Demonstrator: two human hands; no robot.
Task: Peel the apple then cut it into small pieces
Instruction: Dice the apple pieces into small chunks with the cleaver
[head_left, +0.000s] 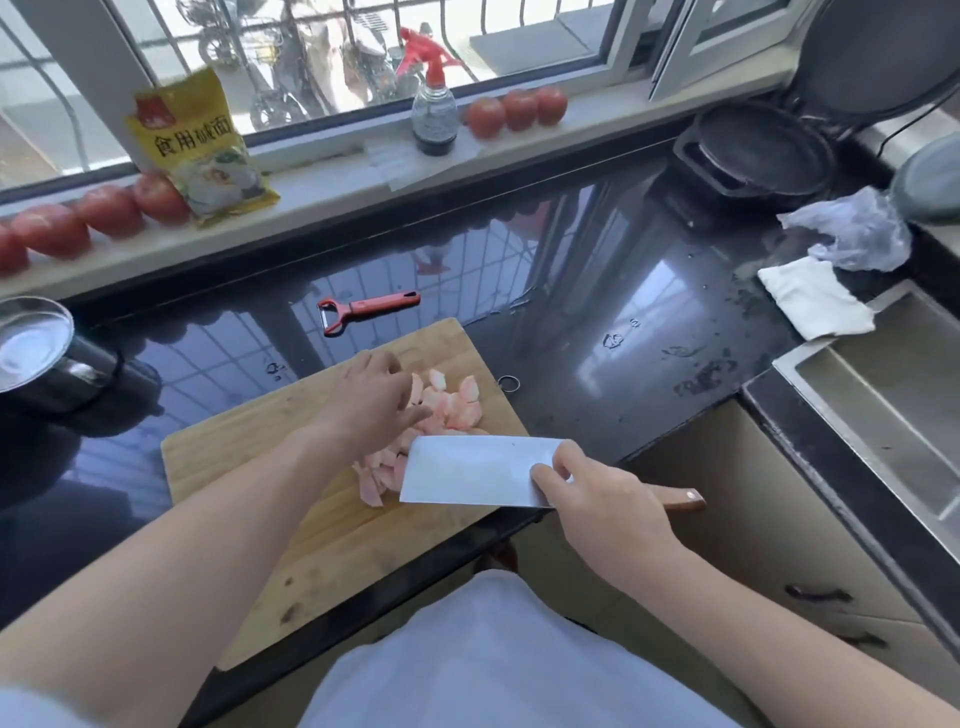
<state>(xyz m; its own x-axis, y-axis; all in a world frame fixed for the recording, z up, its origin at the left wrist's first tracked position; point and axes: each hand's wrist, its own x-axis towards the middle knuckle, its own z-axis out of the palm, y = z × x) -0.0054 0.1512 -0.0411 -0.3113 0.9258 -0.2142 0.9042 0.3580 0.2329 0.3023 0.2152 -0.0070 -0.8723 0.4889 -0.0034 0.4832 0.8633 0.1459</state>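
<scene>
Several pale pink apple pieces (451, 406) lie in a loose heap on the wooden cutting board (249, 467). My left hand (375, 396) rests on the left side of the heap, fingers relaxed over the pieces. My right hand (602, 506) grips a broad cleaver (475, 470) by its wooden handle (683, 500), thumb on the blade. The blade lies tilted near flat over the near part of the heap and hides some pieces. A red peeler (363, 309) lies on the counter beyond the board.
Black glossy counter (597, 322) with a steel cup (36, 348) at left, a sink (893, 395), white cloth (813, 299) and plastic bag (852, 234) at right. A black pan (756, 150) sits at the back. Tomatoes (517, 110), a spray bottle (434, 111) and a yellow packet (200, 150) line the windowsill.
</scene>
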